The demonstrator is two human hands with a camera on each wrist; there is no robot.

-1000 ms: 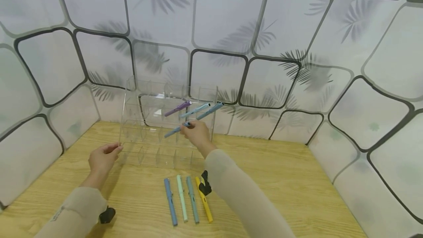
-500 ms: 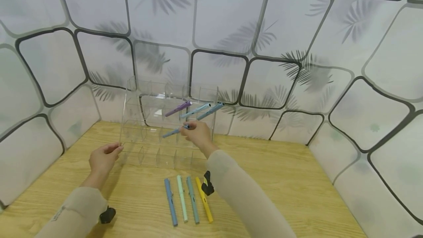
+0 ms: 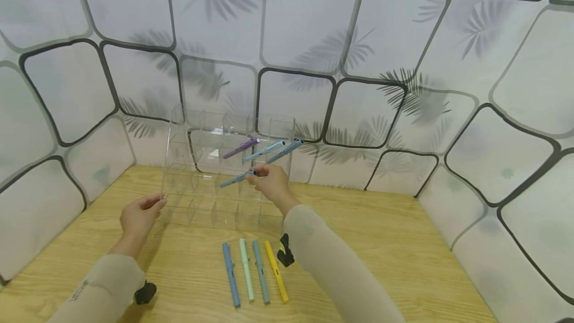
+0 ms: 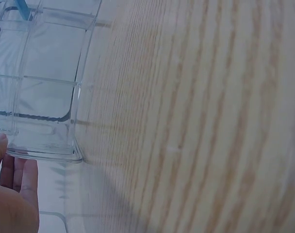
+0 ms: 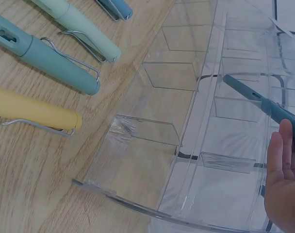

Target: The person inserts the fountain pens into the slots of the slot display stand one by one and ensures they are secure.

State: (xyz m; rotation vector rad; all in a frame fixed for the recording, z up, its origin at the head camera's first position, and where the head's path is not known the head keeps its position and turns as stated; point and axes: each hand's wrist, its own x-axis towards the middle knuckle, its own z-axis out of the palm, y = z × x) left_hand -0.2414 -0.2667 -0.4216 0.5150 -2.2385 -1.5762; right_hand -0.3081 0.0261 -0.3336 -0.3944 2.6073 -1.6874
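A clear acrylic rack [image 3: 225,218] with tiers of small compartments stands on the table. At its left side edge my left hand [image 3: 137,219] pinches the rim, thumb on one face and fingers on the other, as the left wrist view shows. My right hand [image 3: 273,184] holds a blue pen [image 5: 244,90] by its capped end, tilted over a middle tier. Whether that pen touches the rack cannot be told. One tier higher lie a purple pen [image 3: 241,148], a light blue pen [image 3: 265,150] and a blue-grey pen [image 3: 285,151], all slanted.
In front of the rack, side by side on the wooden table [image 3: 358,253], lie a blue pen [image 3: 231,275], a mint pen [image 3: 246,270], a teal pen [image 3: 261,272] and a yellow pen [image 3: 276,273]. A patterned curtain [image 3: 305,103] hangs behind.
The held pen has shifted slightly left and lies a bit flatter, while my right wrist has moved slightly to the right. My left hand keeps its place on the rack.
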